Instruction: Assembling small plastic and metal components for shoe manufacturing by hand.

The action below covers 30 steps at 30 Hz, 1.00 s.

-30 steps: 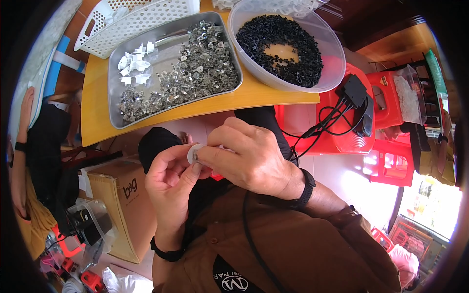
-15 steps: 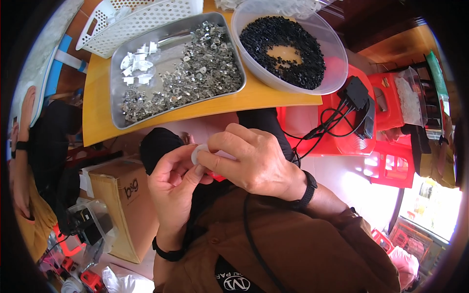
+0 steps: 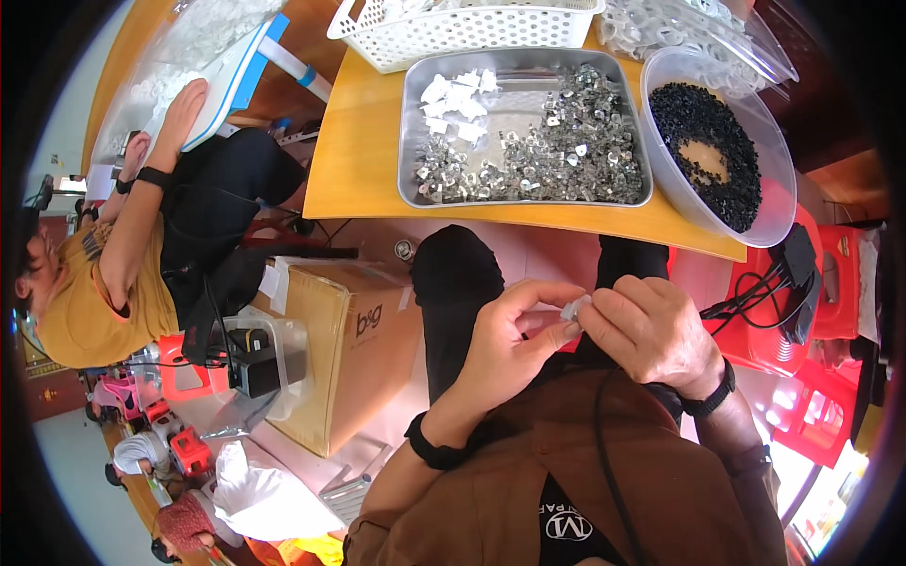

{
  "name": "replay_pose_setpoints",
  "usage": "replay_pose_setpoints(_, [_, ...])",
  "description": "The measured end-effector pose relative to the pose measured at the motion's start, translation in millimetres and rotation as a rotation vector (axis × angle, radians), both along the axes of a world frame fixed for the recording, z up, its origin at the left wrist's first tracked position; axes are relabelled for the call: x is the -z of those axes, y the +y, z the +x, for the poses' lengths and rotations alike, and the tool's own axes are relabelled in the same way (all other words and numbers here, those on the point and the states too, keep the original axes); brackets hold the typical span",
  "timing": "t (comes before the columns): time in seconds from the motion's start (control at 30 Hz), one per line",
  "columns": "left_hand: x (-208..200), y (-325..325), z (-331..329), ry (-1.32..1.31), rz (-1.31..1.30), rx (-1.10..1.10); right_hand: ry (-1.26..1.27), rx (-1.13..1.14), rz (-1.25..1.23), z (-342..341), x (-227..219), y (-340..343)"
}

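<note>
My left hand [image 3: 510, 349] pinches a small whitish plastic part [image 3: 574, 307] between thumb and forefinger, above my lap. The fingers of my right hand [image 3: 653, 332] close on the part's other side and hide much of it. Beyond both hands, a metal tray [image 3: 517, 94] rests on the yellow table [image 3: 363, 174]. Several white plastic pieces [image 3: 460, 99] lie at its left, and a heap of small shiny metal parts [image 3: 590, 141] spreads over its right and front. To the right of the tray stands a clear plastic bowl [image 3: 781, 193] of small black parts [image 3: 703, 118].
A white perforated basket [image 3: 472, 30] stands behind the tray. Red stools [image 3: 764, 307] with black cables [image 3: 755, 294] are at the right. A cardboard box [image 3: 363, 377] and a clear bin [image 3: 293, 363] sit at the left, near a co-worker in a yellow top [image 3: 80, 316].
The view has swung left, so the table and my hands appear further right and more of the co-worker shows. Both hands stay together on the small part, which now appears turned.
</note>
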<state>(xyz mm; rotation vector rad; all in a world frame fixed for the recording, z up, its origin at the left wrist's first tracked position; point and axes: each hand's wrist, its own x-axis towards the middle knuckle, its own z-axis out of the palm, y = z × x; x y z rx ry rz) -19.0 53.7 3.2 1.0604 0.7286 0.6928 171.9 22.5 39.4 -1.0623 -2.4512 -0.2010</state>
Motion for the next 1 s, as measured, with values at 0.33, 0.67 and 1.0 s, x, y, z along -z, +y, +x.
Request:
replay_pose_setpoints(0.33, [4,2,5,-0.166,-0.031,-0.077,0.241,0.188,-0.068,-14,12,2])
replay_pose_setpoints(0.67, [6,2,3,-0.031,-0.026,-0.087,0.089,0.004,-0.122,0,-1,10])
replay_pose_setpoints(1.0, [11,3,-1,-0.029,0.022,0.005,0.085,0.038,-0.058,-7,6,2])
